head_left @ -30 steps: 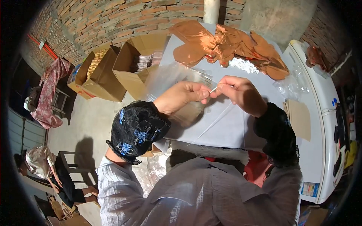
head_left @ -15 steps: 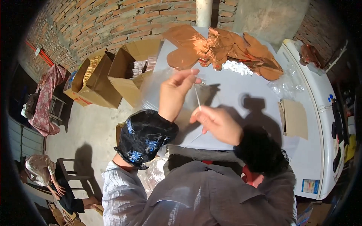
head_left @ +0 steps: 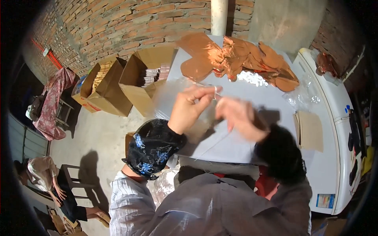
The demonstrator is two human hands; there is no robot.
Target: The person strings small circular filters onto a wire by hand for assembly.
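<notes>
My left hand (head_left: 188, 109) is closed in a pinch, with a thin white string (head_left: 216, 93) at its thumb and fingertip. Close beside it on the right is my right hand (head_left: 241, 119), smeared by motion; its bent fingers are near the string, but their grip is unclear. A loose strand runs from below this hand down toward the table's near edge. Clear plastic film (head_left: 167, 94) lies under and left of my left hand. Beyond both hands, shiny copper-coloured foil balloons (head_left: 271, 65) are heaped beside a pile of small white pieces (head_left: 252, 78).
The pale table (head_left: 271, 103) stands against a white chest freezer (head_left: 330, 165). Tan card sheets (head_left: 310, 131) and crumpled clear plastic (head_left: 305, 93) lie at the right. Open cartons (head_left: 112, 98) with packed bundles stand at the left. Another person (head_left: 43, 177) sits at the lower left.
My right hand has moved up and right, blurring as it goes. The string stretch between my hands has shortened, and my left hand has shifted slightly down and right. The whole view has tilted a little.
</notes>
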